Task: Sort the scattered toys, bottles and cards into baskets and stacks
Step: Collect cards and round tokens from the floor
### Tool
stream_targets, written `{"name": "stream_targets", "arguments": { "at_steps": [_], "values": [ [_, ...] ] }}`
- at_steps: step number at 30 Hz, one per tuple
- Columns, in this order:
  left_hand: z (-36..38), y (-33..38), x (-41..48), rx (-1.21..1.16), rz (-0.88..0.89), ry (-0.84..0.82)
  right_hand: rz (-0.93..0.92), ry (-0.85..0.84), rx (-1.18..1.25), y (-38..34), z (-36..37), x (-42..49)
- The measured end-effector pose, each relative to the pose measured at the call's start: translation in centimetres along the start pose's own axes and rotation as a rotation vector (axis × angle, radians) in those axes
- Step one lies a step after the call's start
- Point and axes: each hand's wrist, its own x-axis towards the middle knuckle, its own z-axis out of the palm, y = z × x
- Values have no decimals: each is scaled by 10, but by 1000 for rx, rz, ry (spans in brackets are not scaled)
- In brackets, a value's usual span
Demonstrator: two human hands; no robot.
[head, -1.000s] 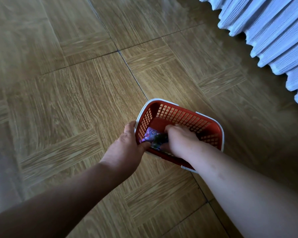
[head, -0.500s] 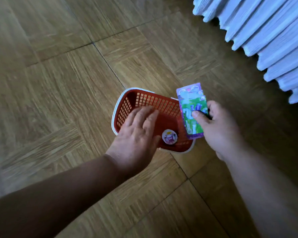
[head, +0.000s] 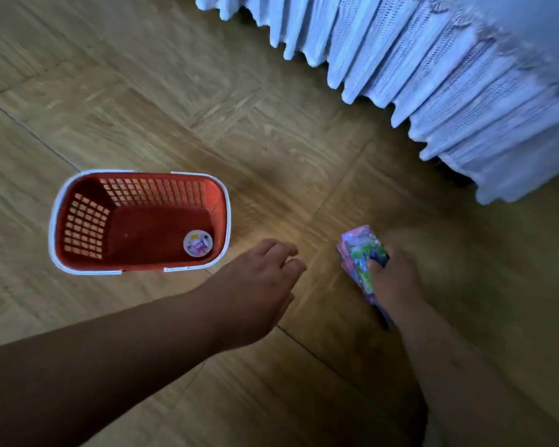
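Observation:
A red basket [head: 81, 217] with a white rim stands on the wooden floor at the left. Inside it, near the right wall, lies one round printed disc [head: 198, 243]. My right hand [head: 396, 282] grips a bundle of colourful cards [head: 360, 261] low over the floor, well to the right of the basket; thumb lies on the top card. My left hand [head: 259, 285] hovers between basket and cards with relaxed fingers, holding nothing.
A white pleated fabric skirt [head: 433, 75] hangs down to the floor across the upper right. Bare parquet floor [head: 142, 91] surrounds the basket on the left and beyond it.
My right hand took the cards out of the basket and carried them right and down toward the floor. My left hand left the basket's rim and moved right. The disc stays in the basket.

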Motion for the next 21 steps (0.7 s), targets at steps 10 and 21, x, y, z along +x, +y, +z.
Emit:
{"name": "stream_targets", "arguments": {
  "at_steps": [10,21],
  "values": [
    [26,9,13,-140,-137,1,58,-268,-48,46,-2,28],
    [52,11,10,-454,-530,-11,-259,-243,-207,-4,14,-12]
  ]
}}
